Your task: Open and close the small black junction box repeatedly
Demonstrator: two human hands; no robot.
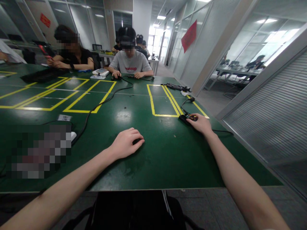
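On the green table (pixel 155 159), my left hand (pixel 127 142) rests with its fingers curled and the thumb meeting the forefinger in a loose ring. Nothing shows between them. Farther right, my right hand (pixel 200 122) has its thumb and fingers on a small black device (pixel 184 119) with yellow and orange bits; its exact kind is unclear. A black cable (pixel 183 103) loops from the device to a rounded black end piece (pixel 191 99). Another cable (pixel 223 131) runs out to the right, beyond my wrist.
Yellow tape rectangles (pixel 165 115) mark the tabletop. A black folded stand (pixel 176 87) lies at the far right edge. A long cable (pixel 90 113) crosses the left half, near a blurred-out object (pixel 43 153). Two people (pixel 130 62) sit across the table.
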